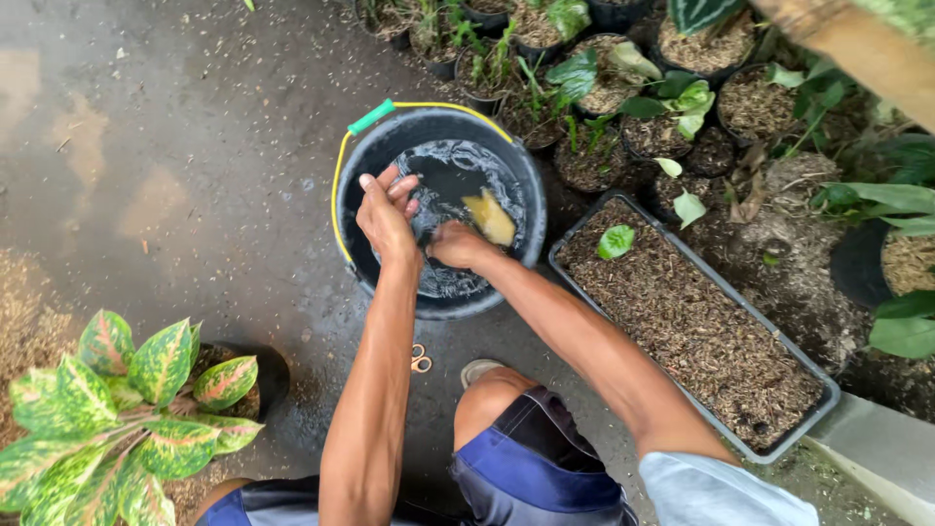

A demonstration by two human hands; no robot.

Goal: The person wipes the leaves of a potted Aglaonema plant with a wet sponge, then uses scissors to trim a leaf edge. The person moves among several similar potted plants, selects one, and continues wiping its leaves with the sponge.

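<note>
Black bucket [365,161] under both hands, scissors [420,358] and planter tray [623,206] nearby.

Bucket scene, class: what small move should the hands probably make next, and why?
Probably lift the yellowish piece out of the water: the right hand seems to grip it inside the bucket, and the left hand hovers open-fingered at the rim, free to help.
</note>
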